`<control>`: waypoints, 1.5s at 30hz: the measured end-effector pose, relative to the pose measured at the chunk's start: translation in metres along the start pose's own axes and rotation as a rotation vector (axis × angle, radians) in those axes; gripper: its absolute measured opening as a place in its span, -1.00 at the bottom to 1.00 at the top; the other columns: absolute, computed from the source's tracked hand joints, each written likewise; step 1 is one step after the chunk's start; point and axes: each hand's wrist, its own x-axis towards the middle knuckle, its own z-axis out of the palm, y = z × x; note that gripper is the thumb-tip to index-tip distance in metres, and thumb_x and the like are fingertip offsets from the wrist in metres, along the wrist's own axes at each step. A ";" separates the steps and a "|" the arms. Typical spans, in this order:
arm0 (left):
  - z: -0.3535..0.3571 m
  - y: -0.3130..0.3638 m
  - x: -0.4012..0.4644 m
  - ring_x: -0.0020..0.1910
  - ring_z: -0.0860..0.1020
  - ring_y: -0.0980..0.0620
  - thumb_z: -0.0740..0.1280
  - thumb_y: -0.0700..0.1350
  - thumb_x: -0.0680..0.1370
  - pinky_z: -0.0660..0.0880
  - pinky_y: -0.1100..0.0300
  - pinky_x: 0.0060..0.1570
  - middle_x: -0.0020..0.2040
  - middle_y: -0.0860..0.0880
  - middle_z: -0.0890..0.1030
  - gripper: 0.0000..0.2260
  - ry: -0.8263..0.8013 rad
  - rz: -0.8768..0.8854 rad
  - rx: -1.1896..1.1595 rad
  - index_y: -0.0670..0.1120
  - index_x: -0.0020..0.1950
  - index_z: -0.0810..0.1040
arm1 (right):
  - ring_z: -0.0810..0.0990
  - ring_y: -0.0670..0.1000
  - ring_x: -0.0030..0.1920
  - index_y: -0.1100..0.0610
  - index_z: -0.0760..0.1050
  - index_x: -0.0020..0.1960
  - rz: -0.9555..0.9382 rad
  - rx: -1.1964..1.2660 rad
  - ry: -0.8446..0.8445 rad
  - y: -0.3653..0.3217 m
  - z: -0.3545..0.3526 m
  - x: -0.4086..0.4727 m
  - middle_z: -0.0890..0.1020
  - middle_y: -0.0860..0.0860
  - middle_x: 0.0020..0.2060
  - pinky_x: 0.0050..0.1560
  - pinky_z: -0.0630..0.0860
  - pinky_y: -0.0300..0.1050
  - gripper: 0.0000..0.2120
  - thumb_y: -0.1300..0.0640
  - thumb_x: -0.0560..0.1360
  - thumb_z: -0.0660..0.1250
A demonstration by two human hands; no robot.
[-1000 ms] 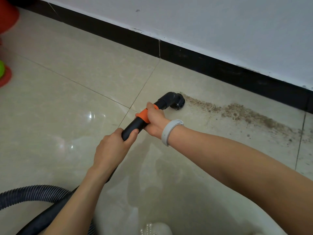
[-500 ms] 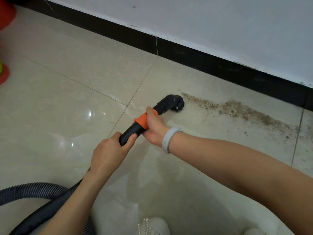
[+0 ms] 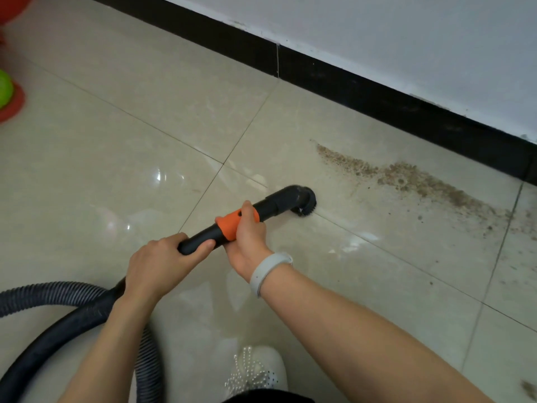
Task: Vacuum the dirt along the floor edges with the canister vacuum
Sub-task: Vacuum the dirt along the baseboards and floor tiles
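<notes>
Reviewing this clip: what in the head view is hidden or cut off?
- The canister: out of frame; the hose runs off the left edge.
- The brush head underside: faces the floor.
- Dirt: continues past the right edge.
- Left hand and right hand cover part of the wand.

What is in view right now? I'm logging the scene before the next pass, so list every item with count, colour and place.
vacuum wand: 1, black with orange collar, centre, brush head on the floor
hose: 1, black ribbed, bottom left
dirt: 1 streak, brown, right, near the skirting
skirting: 1, black, along the wall
wall: 1, white, top right
floor: beige tiles
wristband: 1, white, right wrist
shoe: 1, white, bottom centre
left hand: grips the black tube
right hand: grips the orange collar
</notes>
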 end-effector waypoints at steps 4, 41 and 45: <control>0.007 0.014 -0.001 -0.36 0.48 -0.01 0.23 0.31 0.46 0.27 0.17 -0.39 -0.42 0.00 0.51 -0.58 0.015 0.012 -0.008 -0.03 -0.30 0.45 | 0.60 0.06 -0.26 0.21 0.29 0.17 -0.043 0.015 0.053 -0.008 -0.008 0.004 0.50 0.09 -0.22 -0.10 0.57 -0.01 -0.73 0.04 0.61 0.21; 0.037 0.111 0.010 -0.40 0.48 -0.07 0.13 0.30 0.51 0.32 0.15 -0.40 -0.43 -0.04 0.48 -0.51 -0.008 0.012 -0.168 -0.12 -0.29 0.43 | 0.59 0.06 -0.25 0.16 0.28 -0.02 -0.110 -0.271 0.010 -0.108 -0.041 0.019 0.48 0.09 -0.24 0.03 0.56 0.10 -0.80 0.03 0.61 0.19; 0.042 0.118 0.003 -0.38 0.48 -0.06 0.13 0.30 0.50 0.32 0.15 -0.39 -0.42 -0.03 0.48 -0.53 -0.023 0.048 -0.157 -0.10 -0.28 0.42 | 0.60 0.05 -0.24 0.17 0.27 0.02 -0.128 -0.243 0.005 -0.111 -0.057 0.016 0.47 0.10 -0.20 0.06 0.56 0.11 -0.79 0.03 0.61 0.18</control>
